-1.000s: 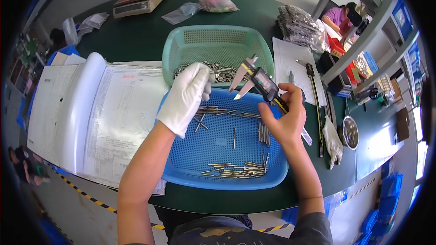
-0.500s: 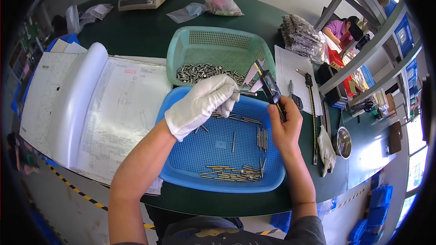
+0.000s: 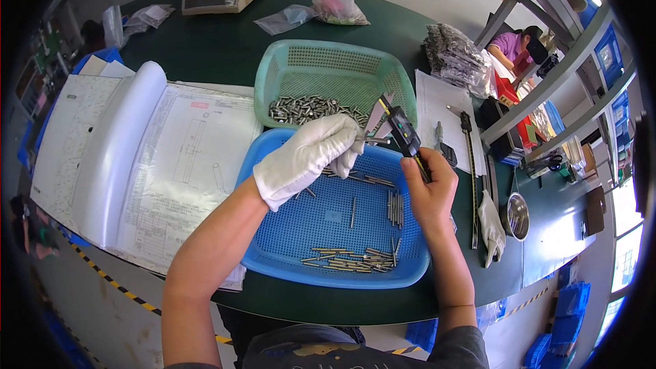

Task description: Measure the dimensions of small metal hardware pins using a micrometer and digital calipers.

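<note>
My left hand point(image 3: 311, 157), in a white glove, pinches a thin metal pin point(image 3: 380, 141) over the far edge of the blue mesh basket point(image 3: 273, 249). My bare right hand point(image 3: 433, 190) is closed around a digital caliper point(image 3: 404, 132), tilted with its jaws toward the pin. The jaws are at the pin's free end; whether they touch it is too small to tell. Below, several loose pins point(image 3: 352, 260) lie near the basket's front, with a tidy row of pins point(image 3: 395, 209) along its right side. Gloved fingers hide part of the held pin.
Beyond stands a green basket point(image 3: 328, 48) with many short metal pieces point(image 3: 314, 106). An open binder with a drawing point(image 3: 195, 157) lies left. On the right are another caliper point(image 3: 466, 130), a white glove point(image 3: 490, 225) and a metal bowl point(image 3: 516, 215). A person point(image 3: 509, 44) sits beyond the rack.
The caliper's jaws have come down closer to the pin in my left hand. The whole view has shifted slightly; both hands keep their hold.
</note>
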`<state>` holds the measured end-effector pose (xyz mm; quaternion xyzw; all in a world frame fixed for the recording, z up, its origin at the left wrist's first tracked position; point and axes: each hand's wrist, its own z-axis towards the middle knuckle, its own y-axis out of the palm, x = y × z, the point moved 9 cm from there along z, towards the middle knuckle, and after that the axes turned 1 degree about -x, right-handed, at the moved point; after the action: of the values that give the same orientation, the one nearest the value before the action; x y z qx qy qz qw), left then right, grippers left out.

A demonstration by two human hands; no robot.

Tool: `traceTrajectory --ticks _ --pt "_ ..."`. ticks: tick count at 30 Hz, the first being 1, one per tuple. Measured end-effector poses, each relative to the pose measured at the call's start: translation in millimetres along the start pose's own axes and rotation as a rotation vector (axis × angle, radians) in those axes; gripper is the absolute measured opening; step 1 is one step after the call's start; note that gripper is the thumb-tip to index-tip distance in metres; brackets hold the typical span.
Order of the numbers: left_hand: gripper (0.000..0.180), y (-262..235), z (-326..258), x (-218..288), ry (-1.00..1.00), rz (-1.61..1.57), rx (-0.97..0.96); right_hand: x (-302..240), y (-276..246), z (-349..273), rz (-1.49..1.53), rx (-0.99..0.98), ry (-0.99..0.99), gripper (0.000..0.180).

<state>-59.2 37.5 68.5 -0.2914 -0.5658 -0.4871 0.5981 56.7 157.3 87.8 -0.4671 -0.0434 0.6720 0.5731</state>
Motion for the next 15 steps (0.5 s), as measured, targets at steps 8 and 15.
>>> traceTrajectory --ticks 8,15 --pt "0.030 -2.0 -1.2 -1.3 -0.024 0.024 -0.022 5.5 0.5 -0.5 -0.002 0.013 0.045 0.030" --pt "0.030 -6.3 -1.1 -7.3 -0.070 -0.072 0.041 -8.4 -11.8 -1.7 -0.071 0.126 -0.101 0.028"
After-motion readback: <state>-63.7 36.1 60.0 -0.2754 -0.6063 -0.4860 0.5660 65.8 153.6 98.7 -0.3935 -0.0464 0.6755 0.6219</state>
